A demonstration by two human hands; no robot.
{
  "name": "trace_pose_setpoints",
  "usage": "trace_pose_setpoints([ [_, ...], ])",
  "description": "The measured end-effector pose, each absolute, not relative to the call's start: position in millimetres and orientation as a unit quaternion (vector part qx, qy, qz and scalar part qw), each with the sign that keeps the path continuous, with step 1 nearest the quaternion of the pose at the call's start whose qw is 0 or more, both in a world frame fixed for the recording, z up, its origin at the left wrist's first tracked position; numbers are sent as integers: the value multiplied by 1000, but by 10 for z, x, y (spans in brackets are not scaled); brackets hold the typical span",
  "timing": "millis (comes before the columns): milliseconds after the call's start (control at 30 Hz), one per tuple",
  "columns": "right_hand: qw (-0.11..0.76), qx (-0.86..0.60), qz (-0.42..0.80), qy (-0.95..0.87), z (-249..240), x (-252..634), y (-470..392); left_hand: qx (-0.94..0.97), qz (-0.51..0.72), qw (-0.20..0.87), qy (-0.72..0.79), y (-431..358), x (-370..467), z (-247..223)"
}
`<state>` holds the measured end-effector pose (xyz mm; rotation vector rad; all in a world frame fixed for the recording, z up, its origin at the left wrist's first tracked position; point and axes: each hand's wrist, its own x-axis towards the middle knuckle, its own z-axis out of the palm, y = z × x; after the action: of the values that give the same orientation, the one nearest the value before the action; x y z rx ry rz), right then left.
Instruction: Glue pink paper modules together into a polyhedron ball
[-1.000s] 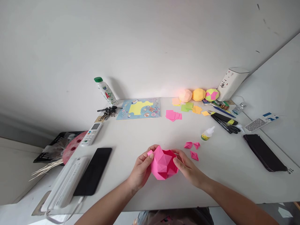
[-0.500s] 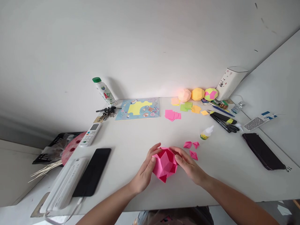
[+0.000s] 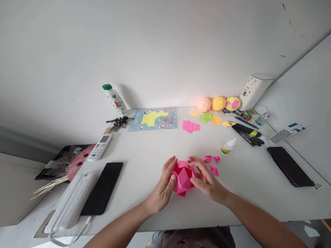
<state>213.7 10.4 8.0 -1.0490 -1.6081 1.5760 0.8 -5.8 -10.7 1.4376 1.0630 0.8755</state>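
We had left hand (image 3: 164, 187) and right hand (image 3: 208, 184) cupping the pink paper ball (image 3: 184, 179), folded pieces (image 3: 213, 170) and squeeze bottle (image 3: 227, 147) at 2 o'clock, black basket (image 3: 77, 147) holding clear plastic (image 3: 58, 164) at 9.

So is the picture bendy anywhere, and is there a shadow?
Head view: the bottle leans left and the white container right, probably from lens stretching; same head view: a soft shadow on the wall right of the bottle.

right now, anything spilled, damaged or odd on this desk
Nothing looks spilled or damaged. The pink faceted paper ball between the left hand and right hand has odd gaps, unlike the closed-looking orange paper ball.
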Motion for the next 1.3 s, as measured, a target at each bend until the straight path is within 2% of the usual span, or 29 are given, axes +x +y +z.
trace_pose_setpoints([
  [100, 324, -385, 576, -644, 67, 2150, 107, 594, 348, 564, 455, -51, 8, -87],
  [333, 251, -373, 552, -702, 103, 2195, 124, 571, 330, 584, 473, -39, -49, -113],
  [567, 262, -403, 571, -666, 116, 2207, 126, 606, 333, 597, 407, -47, -88, -74],
  [733, 236, -404, 597, -652, 150, 2215, 133, 579, 332, 618, 415, -43, -85, -70],
  [933, 256, -405, 553, -682, 122, 2205, 140, 546, 325, 654, 410, -28, -64, -102],
  [1033, 243, -410, 542, -692, 96, 2193, 145, 562, 355, 618, 419, -34, -45, -121],
  [1167, 226, -443, 538, -680, 68, 2171, 143, 633, 396, 513, 423, -42, -31, -161],
  [1300, 224, -467, 555, -651, 81, 2163, 161, 703, 410, 442, 378, -30, -43, -200],
])
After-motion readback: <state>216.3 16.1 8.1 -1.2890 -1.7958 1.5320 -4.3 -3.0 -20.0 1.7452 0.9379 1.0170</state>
